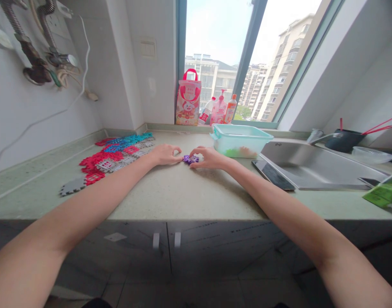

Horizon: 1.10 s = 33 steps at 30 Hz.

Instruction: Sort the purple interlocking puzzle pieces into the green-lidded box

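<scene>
Small purple puzzle-edged plastic pieces [187,159] lie on the counter between my two hands. My right hand [211,158] reaches over them from the right, thumb on the near side and fingers on the far side, gripping them. A whitish piece [201,157] shows inside that hand, partly hidden. My left hand [166,155] rests low at the left end of the purple pieces. Its fingers are curved with a gap between the tips, and one fingertip seems to touch the purple edge. Whether the purple pieces are joined together is too small to tell.
Red, blue and grey interlocking pieces [119,156] spread along the counter's left. A mint plastic tub [240,136] with green and orange pieces stands right of my hands. Beyond it are a phone [272,174] and steel sink [311,164]. A pink bag [188,102] and bottles [218,110] line the window.
</scene>
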Available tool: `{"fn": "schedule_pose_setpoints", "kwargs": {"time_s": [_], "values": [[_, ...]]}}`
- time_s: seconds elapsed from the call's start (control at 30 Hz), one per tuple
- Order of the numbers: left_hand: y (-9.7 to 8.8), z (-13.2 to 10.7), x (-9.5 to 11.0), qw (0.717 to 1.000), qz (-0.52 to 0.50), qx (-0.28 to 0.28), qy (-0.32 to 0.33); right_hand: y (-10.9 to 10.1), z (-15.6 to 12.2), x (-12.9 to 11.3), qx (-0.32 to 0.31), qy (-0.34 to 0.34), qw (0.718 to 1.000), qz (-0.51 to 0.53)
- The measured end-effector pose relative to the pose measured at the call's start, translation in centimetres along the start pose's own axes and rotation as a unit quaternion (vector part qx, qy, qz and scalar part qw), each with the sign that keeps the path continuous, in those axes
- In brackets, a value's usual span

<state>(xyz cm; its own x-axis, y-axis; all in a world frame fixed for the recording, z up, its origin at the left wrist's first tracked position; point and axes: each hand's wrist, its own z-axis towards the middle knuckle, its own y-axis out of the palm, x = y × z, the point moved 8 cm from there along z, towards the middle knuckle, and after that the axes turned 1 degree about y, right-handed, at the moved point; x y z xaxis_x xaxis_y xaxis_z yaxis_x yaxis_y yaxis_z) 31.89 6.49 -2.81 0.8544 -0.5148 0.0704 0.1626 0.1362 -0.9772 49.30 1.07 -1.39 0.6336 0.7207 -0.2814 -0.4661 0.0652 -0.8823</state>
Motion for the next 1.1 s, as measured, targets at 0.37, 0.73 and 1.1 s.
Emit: {"fn": "schedule_pose_setpoints", "kwargs": {"time_s": [0.37, 0.73, 1.1], "values": [[0.2, 0.1, -0.4, 1.000, -0.018, -0.006, 0.022, 1.0, 0.3, 0.9, -0.018, 0.017, 0.998, 0.054], [0.0, 0.1, -0.8, 0.999, -0.032, 0.002, 0.026, -1.8, 0.0, -1.4, 0.053, -0.057, 0.995, -0.054], [0.3, 0.2, -1.2, 0.999, -0.041, 0.000, 0.030, -14.0, -3.5, -0.2, 0.317, 0.030, 0.932, -0.172]]}}
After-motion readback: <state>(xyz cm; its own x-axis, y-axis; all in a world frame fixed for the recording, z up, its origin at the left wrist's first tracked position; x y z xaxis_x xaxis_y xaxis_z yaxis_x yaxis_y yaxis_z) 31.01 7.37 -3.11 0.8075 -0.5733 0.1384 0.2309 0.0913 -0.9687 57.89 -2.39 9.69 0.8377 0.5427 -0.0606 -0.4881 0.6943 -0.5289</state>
